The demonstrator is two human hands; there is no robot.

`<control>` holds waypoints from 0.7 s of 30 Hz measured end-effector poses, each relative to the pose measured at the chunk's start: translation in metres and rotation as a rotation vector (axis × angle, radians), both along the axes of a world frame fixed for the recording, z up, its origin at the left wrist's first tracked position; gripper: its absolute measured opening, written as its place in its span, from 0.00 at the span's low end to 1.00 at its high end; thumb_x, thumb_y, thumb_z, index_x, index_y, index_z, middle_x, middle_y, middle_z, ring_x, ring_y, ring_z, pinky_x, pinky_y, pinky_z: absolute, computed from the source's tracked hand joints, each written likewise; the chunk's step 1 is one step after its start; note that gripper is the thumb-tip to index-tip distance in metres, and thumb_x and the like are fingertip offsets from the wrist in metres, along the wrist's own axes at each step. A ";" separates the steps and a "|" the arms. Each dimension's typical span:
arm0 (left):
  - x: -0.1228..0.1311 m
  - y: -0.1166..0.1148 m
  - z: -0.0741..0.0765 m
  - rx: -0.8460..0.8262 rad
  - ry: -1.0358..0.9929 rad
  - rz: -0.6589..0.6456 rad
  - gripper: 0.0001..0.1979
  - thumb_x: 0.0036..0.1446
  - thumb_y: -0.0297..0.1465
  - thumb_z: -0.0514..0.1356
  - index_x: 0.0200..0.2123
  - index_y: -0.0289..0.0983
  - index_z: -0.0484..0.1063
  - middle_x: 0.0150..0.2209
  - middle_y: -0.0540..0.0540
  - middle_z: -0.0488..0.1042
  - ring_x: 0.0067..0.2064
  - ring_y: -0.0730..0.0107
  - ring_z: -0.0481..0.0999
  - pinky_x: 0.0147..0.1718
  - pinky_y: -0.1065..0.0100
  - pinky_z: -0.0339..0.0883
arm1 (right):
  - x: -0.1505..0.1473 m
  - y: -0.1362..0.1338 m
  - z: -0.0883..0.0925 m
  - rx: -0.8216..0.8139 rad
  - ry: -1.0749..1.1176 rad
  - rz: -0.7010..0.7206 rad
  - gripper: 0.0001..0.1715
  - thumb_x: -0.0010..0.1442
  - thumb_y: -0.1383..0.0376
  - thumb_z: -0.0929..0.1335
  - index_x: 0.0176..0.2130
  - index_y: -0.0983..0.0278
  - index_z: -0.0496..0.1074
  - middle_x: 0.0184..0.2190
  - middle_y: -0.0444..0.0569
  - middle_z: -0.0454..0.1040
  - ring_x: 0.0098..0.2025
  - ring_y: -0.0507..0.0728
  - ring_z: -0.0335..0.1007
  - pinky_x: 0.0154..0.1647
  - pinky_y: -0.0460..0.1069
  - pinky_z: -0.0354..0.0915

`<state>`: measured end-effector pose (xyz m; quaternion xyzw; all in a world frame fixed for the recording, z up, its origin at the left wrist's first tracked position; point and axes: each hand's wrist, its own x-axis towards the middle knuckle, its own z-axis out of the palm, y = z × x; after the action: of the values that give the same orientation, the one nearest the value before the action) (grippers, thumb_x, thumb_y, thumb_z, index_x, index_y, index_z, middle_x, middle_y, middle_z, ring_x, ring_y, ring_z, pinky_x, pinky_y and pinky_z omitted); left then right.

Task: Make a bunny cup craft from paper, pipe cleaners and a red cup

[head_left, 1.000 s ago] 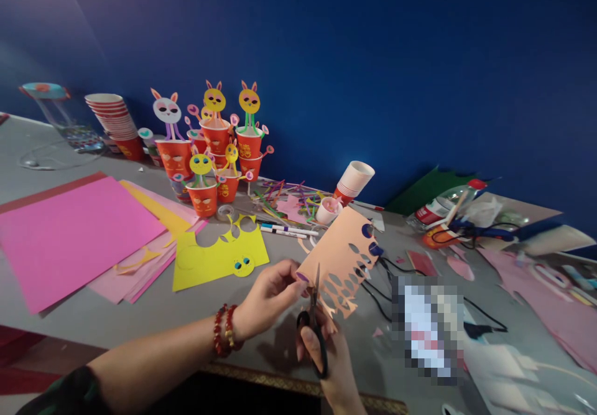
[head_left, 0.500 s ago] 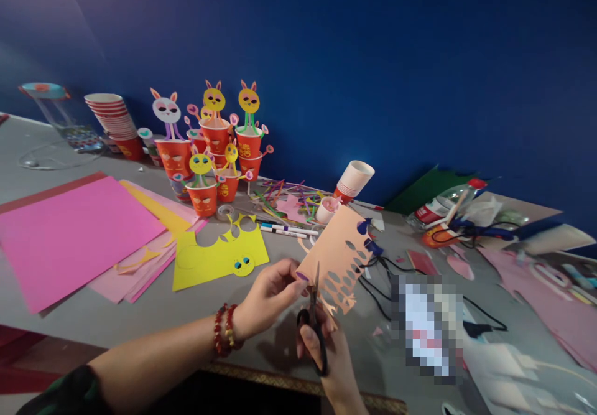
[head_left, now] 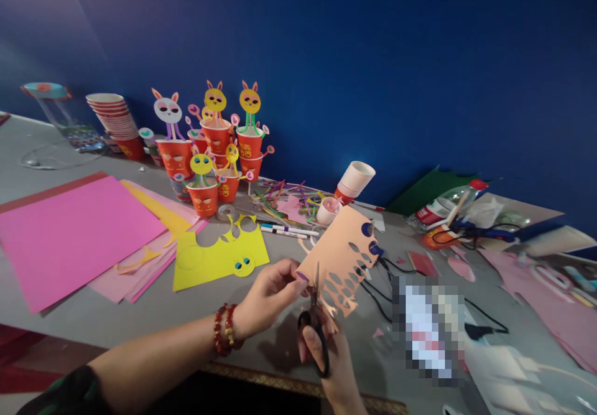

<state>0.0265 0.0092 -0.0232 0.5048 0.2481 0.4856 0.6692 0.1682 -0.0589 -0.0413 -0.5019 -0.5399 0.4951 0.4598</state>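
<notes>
My left hand (head_left: 275,293) pinches the near left corner of a peach-coloured paper sheet (head_left: 338,241), close to a small purple mark. Rows of leaf-shaped holes run along the sheet's right and lower part. In my right hand (head_left: 333,346) is a pair of black-handled scissors (head_left: 316,315), fingers through the loops. Its blades point away from me and lie at the paper's edge, beside my left fingertips. To the left, a yellow paper sheet (head_left: 200,262) with round cut-outs carries a round yellow face (head_left: 244,264).
Red paper cups (head_left: 203,200) with paper rabbit figures stand near the wall. Pink sheets (head_left: 79,234) lie left. Markers (head_left: 286,231), coloured strips (head_left: 280,197) and tilted stacked cups (head_left: 354,178) are behind the paper. A plastic bottle (head_left: 443,206) and black cables (head_left: 375,297) are to the right.
The scissors have closed slightly and their handles sit a little differently in my right hand. The peach paper has shifted slightly at its far end. My left hand keeps its place.
</notes>
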 end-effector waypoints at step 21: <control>-0.003 0.005 0.005 -0.054 -0.013 -0.095 0.18 0.56 0.44 0.66 0.29 0.35 0.68 0.29 0.49 0.72 0.32 0.72 0.71 0.37 0.68 0.65 | 0.021 -0.007 -0.037 0.002 0.078 0.034 0.36 0.59 0.45 0.70 0.59 0.62 0.66 0.17 0.36 0.60 0.14 0.48 0.50 0.13 0.43 0.52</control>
<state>0.0236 0.0146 -0.0180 0.4945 0.2326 0.4496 0.7066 0.1897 -0.0658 -0.0780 -0.4725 -0.5307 0.5213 0.4726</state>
